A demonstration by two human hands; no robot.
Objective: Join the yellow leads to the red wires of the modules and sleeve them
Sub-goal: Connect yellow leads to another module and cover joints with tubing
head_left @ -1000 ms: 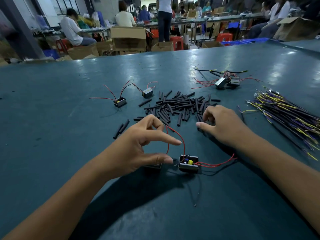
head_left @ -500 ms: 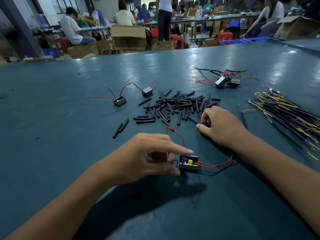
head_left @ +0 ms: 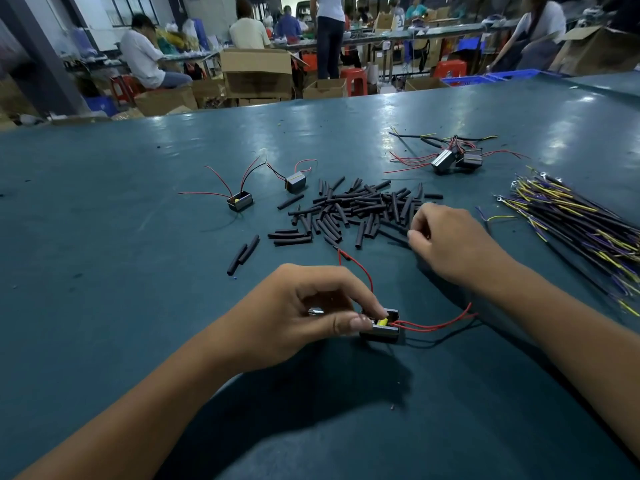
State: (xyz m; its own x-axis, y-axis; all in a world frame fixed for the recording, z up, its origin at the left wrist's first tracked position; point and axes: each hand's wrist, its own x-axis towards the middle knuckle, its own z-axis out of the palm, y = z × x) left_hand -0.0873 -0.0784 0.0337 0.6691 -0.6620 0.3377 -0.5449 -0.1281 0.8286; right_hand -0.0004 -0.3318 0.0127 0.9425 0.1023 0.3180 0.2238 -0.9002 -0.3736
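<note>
Left hand: the left hand (head_left: 304, 317) pinches the near module (head_left: 380, 326) by its left end, thumb and forefinger curled onto the black case; the module sits on the table (head_left: 104, 271).
Right hand: the right hand (head_left: 446, 244) reaches into the near edge of the sleeve pile (head_left: 353, 209), fingers curled down. Whether a sleeve is already between the fingertips, I cannot tell.
Red wires: two red wires (head_left: 433, 326) trail right from the held module; a third loops up (head_left: 363, 268) toward the pile, its end free.
Yellow leads: a bundle of yellow leads (head_left: 571, 220) lies at far right, well apart from the held module; none is in either hand.
Other modules: two untouched modules (head_left: 240, 201) at left of the pile; a cluster with wires already attached (head_left: 453, 159) beyond it.
Step in hand (judgement): picking one sleeve for the held module.
Doing it well: take a single sleeve, not a clump, from the loose edge of the pile. Keep the module pinned so the red wires do not drag. Slide the sleeve on before twisting lead to wire, then push it over the bare joint.
Risk: the looped wire may snag stray sleeves.
</note>
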